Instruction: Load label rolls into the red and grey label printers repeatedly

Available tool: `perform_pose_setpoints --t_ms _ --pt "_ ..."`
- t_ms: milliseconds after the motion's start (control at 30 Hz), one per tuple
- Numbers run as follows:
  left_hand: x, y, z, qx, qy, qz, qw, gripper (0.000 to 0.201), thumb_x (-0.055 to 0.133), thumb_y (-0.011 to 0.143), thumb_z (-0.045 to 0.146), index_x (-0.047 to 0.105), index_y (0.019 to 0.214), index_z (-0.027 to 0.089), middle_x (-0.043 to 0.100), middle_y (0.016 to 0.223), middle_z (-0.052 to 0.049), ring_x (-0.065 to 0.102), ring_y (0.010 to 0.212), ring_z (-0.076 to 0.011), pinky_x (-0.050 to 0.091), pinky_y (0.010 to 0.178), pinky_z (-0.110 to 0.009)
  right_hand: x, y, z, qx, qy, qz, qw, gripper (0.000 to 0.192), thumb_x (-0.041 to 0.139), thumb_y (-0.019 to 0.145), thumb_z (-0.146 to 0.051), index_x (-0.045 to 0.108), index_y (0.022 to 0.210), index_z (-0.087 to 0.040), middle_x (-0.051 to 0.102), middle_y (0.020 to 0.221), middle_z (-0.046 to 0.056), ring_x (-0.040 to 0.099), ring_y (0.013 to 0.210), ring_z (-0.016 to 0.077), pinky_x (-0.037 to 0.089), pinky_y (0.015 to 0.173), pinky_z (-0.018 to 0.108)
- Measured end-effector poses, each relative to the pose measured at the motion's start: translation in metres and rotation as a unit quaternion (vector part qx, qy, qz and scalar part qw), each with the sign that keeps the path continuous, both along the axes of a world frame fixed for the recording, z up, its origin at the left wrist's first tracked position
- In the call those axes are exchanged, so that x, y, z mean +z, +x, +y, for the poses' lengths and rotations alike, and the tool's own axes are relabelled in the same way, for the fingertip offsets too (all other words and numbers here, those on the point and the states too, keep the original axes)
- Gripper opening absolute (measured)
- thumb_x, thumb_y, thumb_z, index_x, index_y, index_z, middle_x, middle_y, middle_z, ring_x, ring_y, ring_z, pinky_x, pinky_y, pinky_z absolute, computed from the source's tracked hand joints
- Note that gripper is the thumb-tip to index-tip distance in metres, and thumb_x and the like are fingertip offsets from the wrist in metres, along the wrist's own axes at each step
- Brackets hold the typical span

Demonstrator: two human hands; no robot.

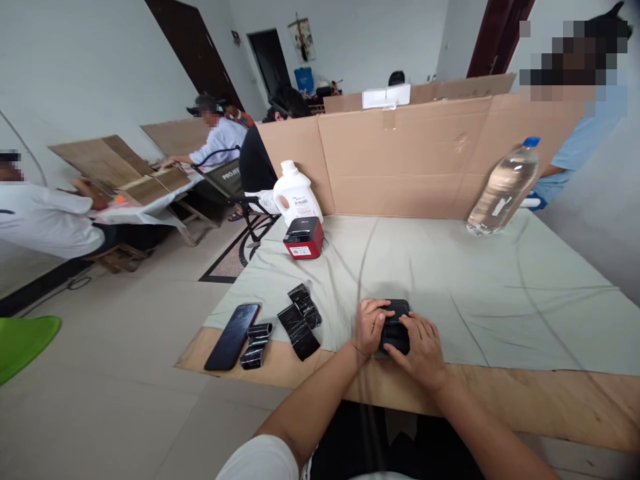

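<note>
Both sides of the grip are on it: left hand (371, 327) over the near-left flank of the black device (397, 308), right hand (424, 348) along its right, thumb and fingers closed in, the device held between them. Neither hand is nearer; both touch. Its long axis runs straight away from the body, flat on the worktop (480, 383). Left of the device, black strips (300, 333), then a phone (233, 337); beyond it, rightward, a clear bottle (503, 193).
</note>
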State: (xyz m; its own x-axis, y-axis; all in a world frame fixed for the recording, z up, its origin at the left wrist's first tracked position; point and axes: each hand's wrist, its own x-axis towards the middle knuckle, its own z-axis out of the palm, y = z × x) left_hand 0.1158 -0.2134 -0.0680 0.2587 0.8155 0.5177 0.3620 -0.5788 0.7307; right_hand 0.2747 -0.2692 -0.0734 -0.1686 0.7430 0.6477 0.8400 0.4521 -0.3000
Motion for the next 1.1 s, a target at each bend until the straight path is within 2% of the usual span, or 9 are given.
perform_pose_setpoints --t_ms 167,267,367,433,567,700,833,967,1100 --pt "-0.005 -0.005 0.005 -0.020 -0.047 -0.085 0.995 0.063 0.013 0.096 0.050 0.069 0.094 0.019 0.067 0.107 -0.010 0.055 0.106 -0.0225 0.039 0.098 -0.046 0.002 -0.027 -0.004 -0.065 -0.042 0.013 0.997 0.072 0.065 0.072 -0.054 0.045 0.130 -0.018 0.040 0.138 0.020 0.036 0.124 0.0447 0.039 0.090 0.062" --pt "-0.013 -0.006 0.008 0.014 -0.070 -0.147 0.987 0.057 0.019 0.095 0.053 0.063 0.102 0.017 0.064 0.108 -0.011 0.056 0.105 -0.0222 0.043 0.094 -0.042 0.005 -0.041 -0.005 -0.089 -0.067 0.019 0.994 0.071 0.068 0.071 -0.046 0.044 0.132 -0.020 0.032 0.145 0.020 0.045 0.114 0.0445 0.045 0.081 0.060" --pt "-0.020 -0.005 0.010 0.094 -0.139 -0.190 0.967 0.051 0.020 0.096 0.052 0.057 0.102 0.018 0.062 0.102 -0.009 0.058 0.097 -0.0192 0.047 0.085 -0.035 0.009 -0.040 -0.003 -0.075 -0.071 0.020 0.994 0.068 0.068 0.069 -0.037 0.046 0.132 -0.020 0.034 0.144 0.020 0.051 0.106 0.0412 0.047 0.079 0.057" --pt "-0.022 -0.004 0.011 0.106 -0.162 -0.172 0.966 0.047 0.023 0.096 0.050 0.056 0.100 0.018 0.062 0.096 -0.008 0.059 0.093 -0.0182 0.047 0.084 -0.034 0.011 -0.030 0.003 -0.059 -0.071 0.019 0.996 0.067 0.066 0.068 -0.034 0.047 0.131 -0.019 0.037 0.142 0.019 0.051 0.108 0.0393 0.047 0.082 0.055" --pt "-0.023 -0.004 0.014 0.073 -0.126 -0.083 0.986 0.035 0.036 0.094 0.045 0.059 0.093 0.018 0.060 0.092 -0.006 0.057 0.093 -0.0191 0.045 0.087 -0.035 0.013 0.016 0.040 -0.083 -0.068 0.032 0.994 0.067 0.063 0.068 -0.033 0.047 0.130 -0.016 0.042 0.137 0.018 0.051 0.112 0.0346 0.047 0.089 0.048" --pt "-0.024 -0.002 0.016 0.060 -0.113 -0.027 0.991 0.027 0.042 0.092 0.037 0.059 0.084 0.018 0.058 0.091 -0.006 0.056 0.087 -0.0183 0.046 0.081 -0.033 0.011 0.088 0.106 -0.188 -0.029 0.036 0.981 0.062 0.061 0.069 -0.041 0.051 0.125 -0.016 0.045 0.130 0.018 0.052 0.109 0.0345 0.044 0.091 0.049" --pt "-0.025 0.001 0.018 0.057 -0.108 0.005 0.992 0.020 0.046 0.088 0.030 0.058 0.078 0.018 0.059 0.087 -0.005 0.057 0.085 -0.0187 0.046 0.078 -0.033 0.014 0.163 0.161 -0.322 -0.101 0.030 0.941 0.063 0.061 0.070 -0.044 0.052 0.124 -0.013 0.043 0.132 0.021 0.052 0.106 0.0352 0.041 0.089 0.048" --pt "-0.026 0.002 0.019 0.058 -0.111 0.023 0.992 0.016 0.048 0.084 0.027 0.058 0.075 0.019 0.059 0.086 -0.005 0.057 0.086 -0.0195 0.046 0.080 -0.034 0.014 0.218 0.178 -0.375 -0.196 0.001 0.906 0.069 0.059 0.075 -0.046 0.046 0.133 -0.011 0.035 0.140 0.023 0.047 0.113 0.0378 0.036 0.092 0.046" --pt "-0.028 0.001 0.020 0.055 -0.101 0.027 0.993 0.016 0.047 0.084 0.026 0.059 0.076 0.019 0.059 0.084 -0.005 0.057 0.085 -0.0193 0.046 0.079 -0.034 0.006 0.232 0.171 -0.372 -0.205 -0.025 0.905 0.067 0.055 0.079 -0.043 0.042 0.136 -0.010 0.031 0.144 0.023 0.038 0.123 0.0397 0.031 0.098 0.048"
